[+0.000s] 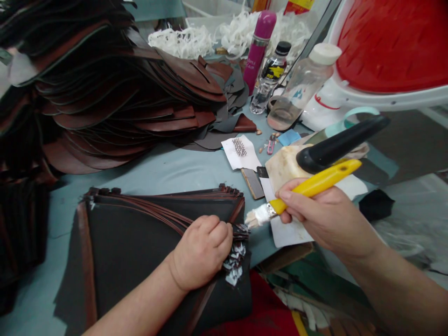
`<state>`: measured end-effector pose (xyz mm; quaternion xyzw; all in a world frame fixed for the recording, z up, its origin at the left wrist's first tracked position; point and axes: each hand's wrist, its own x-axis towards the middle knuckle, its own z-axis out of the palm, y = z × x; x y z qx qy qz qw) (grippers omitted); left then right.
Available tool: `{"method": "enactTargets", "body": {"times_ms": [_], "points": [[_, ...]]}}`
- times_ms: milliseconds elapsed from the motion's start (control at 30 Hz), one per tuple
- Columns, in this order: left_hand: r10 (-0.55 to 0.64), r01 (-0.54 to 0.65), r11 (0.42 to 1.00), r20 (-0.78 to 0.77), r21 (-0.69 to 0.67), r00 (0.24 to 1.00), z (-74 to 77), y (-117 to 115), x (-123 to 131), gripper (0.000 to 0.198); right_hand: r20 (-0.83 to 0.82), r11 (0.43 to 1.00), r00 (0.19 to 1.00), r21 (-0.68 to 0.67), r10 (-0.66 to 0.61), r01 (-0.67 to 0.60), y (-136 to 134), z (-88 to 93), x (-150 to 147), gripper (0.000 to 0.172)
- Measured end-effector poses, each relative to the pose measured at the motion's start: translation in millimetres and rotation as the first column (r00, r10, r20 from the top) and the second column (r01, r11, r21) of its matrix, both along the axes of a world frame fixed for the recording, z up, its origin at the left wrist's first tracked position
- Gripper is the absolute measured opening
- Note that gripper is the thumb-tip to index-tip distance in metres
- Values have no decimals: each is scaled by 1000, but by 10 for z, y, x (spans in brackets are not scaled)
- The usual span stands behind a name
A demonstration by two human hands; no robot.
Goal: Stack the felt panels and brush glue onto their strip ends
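Left hand (201, 252) is curled almost shut, fingers (224, 232) bearing down on the near corner of a stack of dark leather panels (154, 245) with brown edges. The panels are fanned so each edge shows as a separate strip, which looks like the right setup: one edge at a time stays exposed and the pile can't slide. White flecks (235, 263) sit on the stack just beside that hand.

Right hand (325, 219) is closed around the yellow handle of a flat brush (315, 184), held low near the ferrule for control. The bristles (255, 217) are caked white and point at the corner under the left hand, just clear of it. A light grip and a thin, even film would seem the safest approach, as clumps on caked bristles could mark the dark faces.

Just past the brush is a white-crusted tub (283, 165) with a black-handled tool (341, 142) lying across it. Beside it are a paper scrap with dark marks (240, 149) and a small grey block (252, 183). Beyond, on the pale blue table cover (150, 172), a large pile of curved brown leather pieces (105, 109) sits to the left. A pink flask (261, 46), a small bottle (271, 77) and a clear plastic bottle (304, 79) stand ahead, near white shredded scraps (182, 42) and a red-and-white basin (392, 46).
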<state>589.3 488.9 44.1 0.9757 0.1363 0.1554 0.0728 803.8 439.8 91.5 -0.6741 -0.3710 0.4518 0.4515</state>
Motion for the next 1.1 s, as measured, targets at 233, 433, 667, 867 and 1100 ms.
{"method": "enactTargets", "body": {"times_ms": [233,433,667,867,1100], "points": [[25,-42,980,-91,-194,996,41,31,5,25,52,975,974,-4,222,-222,-52,-8,-61,11],[144,-351,758,-383,-551,912,127,349,186,26,127,995,991,101,-31,18,-6,-245,139,16],[207,-496,740,-549,-454,810,-106,522,499,25,317,982,948,173,21,-79,77,-744,37,17],[263,-469,804,-489,-366,832,-214,483,452,22,265,973,957,224,-116,56,9,-776,100,16],[336,-538,772,-502,-338,797,-259,511,454,25,285,979,959,196,1,-59,89,-811,70,16]]}}
